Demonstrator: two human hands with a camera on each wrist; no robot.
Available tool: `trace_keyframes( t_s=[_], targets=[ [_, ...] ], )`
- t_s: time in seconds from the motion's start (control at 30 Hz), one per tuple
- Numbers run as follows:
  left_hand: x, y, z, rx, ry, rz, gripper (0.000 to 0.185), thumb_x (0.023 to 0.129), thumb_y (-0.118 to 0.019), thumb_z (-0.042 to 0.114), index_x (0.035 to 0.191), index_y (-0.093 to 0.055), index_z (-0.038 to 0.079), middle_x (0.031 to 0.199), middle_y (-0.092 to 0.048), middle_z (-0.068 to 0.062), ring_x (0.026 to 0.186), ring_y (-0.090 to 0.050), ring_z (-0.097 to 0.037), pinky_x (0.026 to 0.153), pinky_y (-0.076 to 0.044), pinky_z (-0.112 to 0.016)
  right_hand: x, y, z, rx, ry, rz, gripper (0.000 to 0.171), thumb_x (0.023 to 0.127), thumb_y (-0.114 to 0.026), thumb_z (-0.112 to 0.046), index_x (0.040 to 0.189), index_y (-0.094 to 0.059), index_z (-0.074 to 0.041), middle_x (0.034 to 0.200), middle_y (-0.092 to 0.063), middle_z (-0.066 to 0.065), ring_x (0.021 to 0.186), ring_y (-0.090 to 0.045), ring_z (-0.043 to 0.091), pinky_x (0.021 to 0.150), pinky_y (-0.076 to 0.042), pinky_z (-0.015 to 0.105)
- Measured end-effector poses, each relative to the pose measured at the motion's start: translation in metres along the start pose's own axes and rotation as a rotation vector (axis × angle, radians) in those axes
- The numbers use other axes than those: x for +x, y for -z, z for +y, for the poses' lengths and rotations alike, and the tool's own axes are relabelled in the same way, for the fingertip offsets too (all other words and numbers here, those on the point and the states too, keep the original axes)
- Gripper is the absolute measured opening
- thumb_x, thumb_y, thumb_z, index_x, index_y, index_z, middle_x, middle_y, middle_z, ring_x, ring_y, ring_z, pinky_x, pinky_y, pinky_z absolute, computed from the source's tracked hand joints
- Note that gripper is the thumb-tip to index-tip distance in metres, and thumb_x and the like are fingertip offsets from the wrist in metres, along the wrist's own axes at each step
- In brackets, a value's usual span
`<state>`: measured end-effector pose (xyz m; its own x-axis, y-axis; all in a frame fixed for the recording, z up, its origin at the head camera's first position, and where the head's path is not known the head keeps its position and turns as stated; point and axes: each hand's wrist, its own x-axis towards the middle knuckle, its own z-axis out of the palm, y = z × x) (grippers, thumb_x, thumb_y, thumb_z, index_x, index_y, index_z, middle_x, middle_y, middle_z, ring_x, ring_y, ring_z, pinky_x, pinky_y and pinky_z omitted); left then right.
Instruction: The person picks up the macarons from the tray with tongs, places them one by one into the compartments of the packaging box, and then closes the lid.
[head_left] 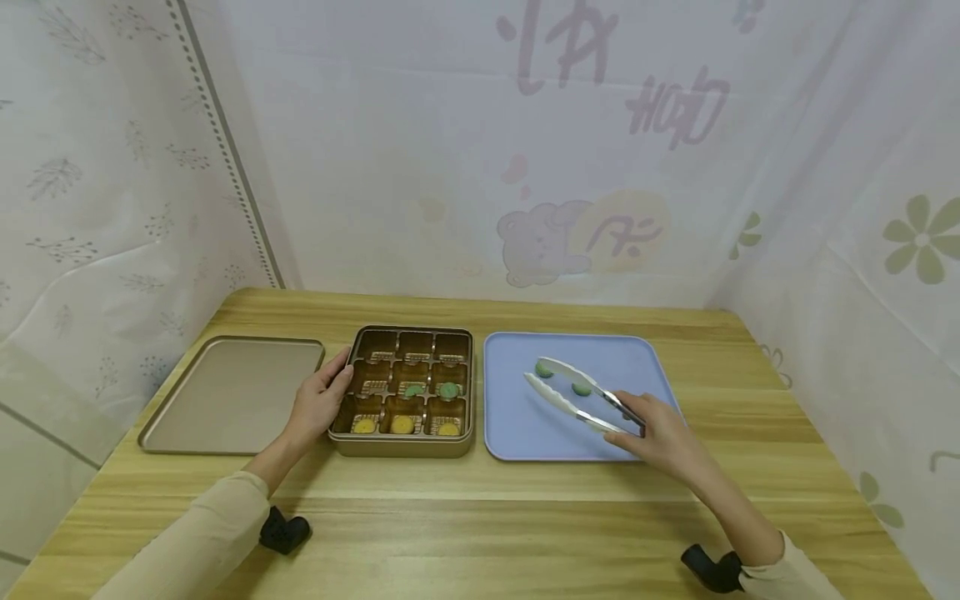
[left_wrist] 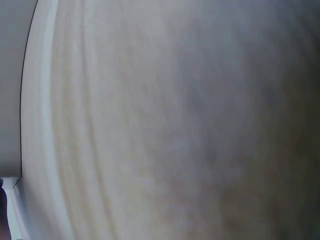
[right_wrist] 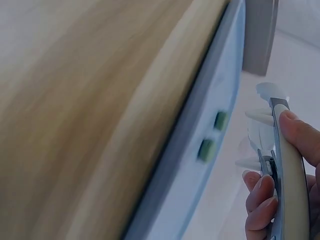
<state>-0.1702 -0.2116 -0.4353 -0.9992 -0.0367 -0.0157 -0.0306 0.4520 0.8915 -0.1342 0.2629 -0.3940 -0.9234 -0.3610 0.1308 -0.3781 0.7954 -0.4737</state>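
Note:
My left hand [head_left: 318,404] holds the left side of a brown-gold box [head_left: 401,447] in the head view. Its divided insert has yellow round pieces [head_left: 402,425] in the front row and green round pieces [head_left: 448,391] in the middle and right cells of the middle row; the back row shows bare cells. With thumb and fingers, my right hand [head_left: 663,437] grips metal tongs [head_left: 570,408], their arms spread apart over the blue tray [head_left: 517,437]. Two green pieces [head_left: 581,388] lie on that tray near the tong tips. In the right wrist view the tongs [right_wrist: 287,165] show pale scalloped tips.
A flat gold lid-like tray [head_left: 240,392] lies left of the box. Everything rests on a wood-grain table [head_left: 450,533], with printed curtains [head_left: 375,167] behind and at both sides. The left wrist view is mostly blurred tabletop [left_wrist: 125,120].

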Motion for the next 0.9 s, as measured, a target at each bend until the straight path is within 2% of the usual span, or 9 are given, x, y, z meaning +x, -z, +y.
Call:
trace_keyframes(
  t_s=[0.27, 0.43, 0.8, 0.9],
  targets=[
    [0.0, 0.0, 0.0, 0.002, 0.007, -0.004, 0.055, 0.108, -0.036, 0.03, 0.155, -0.024, 0.006, 0.16, -0.025, -0.019, 0.15, -0.022, -0.037, 0.122, -0.024, -0.051, -0.024, 0.01, 0.026, -0.112, -0.034, 0.049, 0.05, 0.078, -0.081, -0.023, 0.118, -0.066, 0.003, 0.083, -0.066, 0.005, 0.07, -0.047, 0.011, 0.058, -0.037, 0.022],
    [-0.001, 0.0, 0.001, 0.005, 0.006, -0.004, 0.055, 0.108, -0.036, 0.03, 0.156, -0.024, 0.006, 0.16, -0.024, -0.019, 0.15, -0.021, -0.038, 0.122, -0.024, -0.051, -0.034, 0.014, 0.033, -0.121, -0.088, 0.04, 0.056, 0.078, -0.081, -0.024, 0.122, -0.064, 0.007, 0.083, -0.065, 0.006, 0.066, -0.045, 0.01, 0.054, -0.036, 0.021],
    [-0.001, 0.0, 0.001, 0.008, -0.01, 0.0, 0.055, 0.108, -0.036, 0.028, 0.155, -0.024, 0.002, 0.16, -0.024, -0.02, 0.149, -0.021, -0.039, 0.121, -0.024, -0.052, -0.04, 0.014, 0.042, -0.135, -0.091, 0.037, 0.057, 0.077, -0.083, -0.024, 0.119, -0.064, 0.008, 0.083, -0.066, 0.007, 0.065, -0.043, 0.008, 0.052, -0.033, 0.02],
    [-0.001, 0.0, 0.002, 0.014, -0.006, 0.004, 0.054, 0.108, -0.036, 0.028, 0.154, -0.025, 0.002, 0.16, -0.025, -0.02, 0.149, -0.022, -0.039, 0.121, -0.024, -0.051, -0.04, 0.014, 0.043, -0.15, -0.105, 0.032, 0.059, 0.077, -0.083, -0.026, 0.121, -0.064, 0.009, 0.093, -0.07, 0.014, 0.07, -0.049, 0.011, 0.056, -0.037, 0.021]
  ],
)
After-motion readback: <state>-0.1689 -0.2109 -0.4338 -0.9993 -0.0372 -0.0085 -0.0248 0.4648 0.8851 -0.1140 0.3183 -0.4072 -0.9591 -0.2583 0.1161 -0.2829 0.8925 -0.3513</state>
